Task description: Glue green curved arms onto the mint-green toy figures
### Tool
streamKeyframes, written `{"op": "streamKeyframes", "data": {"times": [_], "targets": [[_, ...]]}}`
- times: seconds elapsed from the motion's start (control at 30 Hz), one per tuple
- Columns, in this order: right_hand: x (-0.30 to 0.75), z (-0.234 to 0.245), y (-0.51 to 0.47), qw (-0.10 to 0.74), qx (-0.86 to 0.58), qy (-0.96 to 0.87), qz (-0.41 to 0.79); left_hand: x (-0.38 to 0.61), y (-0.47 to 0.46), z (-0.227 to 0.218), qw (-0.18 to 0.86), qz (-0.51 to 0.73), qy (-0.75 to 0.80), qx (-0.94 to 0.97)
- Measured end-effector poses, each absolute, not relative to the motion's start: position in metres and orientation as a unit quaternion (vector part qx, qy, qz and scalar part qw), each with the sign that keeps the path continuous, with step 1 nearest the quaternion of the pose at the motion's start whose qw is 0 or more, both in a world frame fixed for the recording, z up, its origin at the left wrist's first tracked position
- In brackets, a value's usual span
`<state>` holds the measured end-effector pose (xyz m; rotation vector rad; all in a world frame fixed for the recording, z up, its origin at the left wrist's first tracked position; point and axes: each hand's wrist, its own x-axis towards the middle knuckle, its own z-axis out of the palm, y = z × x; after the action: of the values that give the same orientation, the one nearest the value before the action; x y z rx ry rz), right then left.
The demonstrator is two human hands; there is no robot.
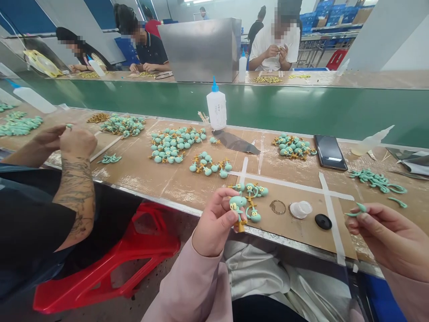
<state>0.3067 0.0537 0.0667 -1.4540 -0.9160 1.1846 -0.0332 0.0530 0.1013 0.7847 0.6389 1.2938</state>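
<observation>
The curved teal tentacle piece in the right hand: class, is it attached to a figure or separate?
Separate: the curved teal tentacle piece is pinched alone in the right hand.

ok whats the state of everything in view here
left hand, gripping teal figure
right hand, pinching curved teal piece
white squeeze bottle, upright
phone, lying flat, screen dark
clear squeeze bottle, lying on its side
red stool, under a seated co-worker
</observation>
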Motion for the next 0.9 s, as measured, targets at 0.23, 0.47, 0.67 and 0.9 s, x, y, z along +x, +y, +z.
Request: {"op": "streamKeyframes", "data": {"times": [0.23,0.47,0.67,0.9], "targets": [[0.287,0.077,0.076,0.44,-0.605,-0.451,0.487,-0.035,0.051,0.094,0.719,0.551,0.259,0.336],[0.273,0.075,0.099,0.375,-0.625,-0.463,0.505,-0.033,0.048,0.079,0.74,0.514,0.276,0.335],[0.264,0.079,0.1,0.366,-0.64,-0.47,0.486,-0.024,0.041,0.078,0.741,0.503,0.307,0.321],[0.255,0.09,0.099,0.358,-0.656,-0.504,0.433,-0.024,0.044,0.078,0.732,0.51,0.325,0.313]]}}
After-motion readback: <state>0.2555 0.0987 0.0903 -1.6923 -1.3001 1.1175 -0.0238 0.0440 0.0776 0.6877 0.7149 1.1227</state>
